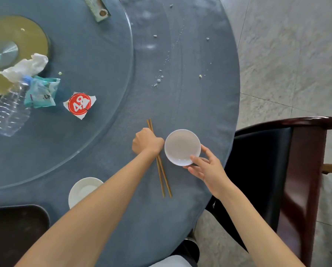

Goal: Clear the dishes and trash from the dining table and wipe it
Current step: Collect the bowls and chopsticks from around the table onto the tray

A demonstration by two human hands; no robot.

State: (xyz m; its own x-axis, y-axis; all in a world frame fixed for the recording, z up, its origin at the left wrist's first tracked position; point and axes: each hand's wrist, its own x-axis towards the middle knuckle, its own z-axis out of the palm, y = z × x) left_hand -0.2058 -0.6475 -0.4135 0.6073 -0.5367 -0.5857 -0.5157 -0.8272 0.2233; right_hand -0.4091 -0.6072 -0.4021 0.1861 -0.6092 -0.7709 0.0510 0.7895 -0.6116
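Dark tray [17, 226] cut off at lower left. Bottle [9, 108] and wrappers [42, 93] on glass turntable [96, 74], partly cropped. Saucer [80, 187] half hidden under left forearm. Left hand [147, 141] fisted round chopsticks [164, 180]. Right hand [207, 168] pinching bowl [182, 146] rim, near table [199, 93] edge. Chair [296, 151] close beside.

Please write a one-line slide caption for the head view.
Left hand grips chopsticks while right hand holds white bowl on the littered blue table.
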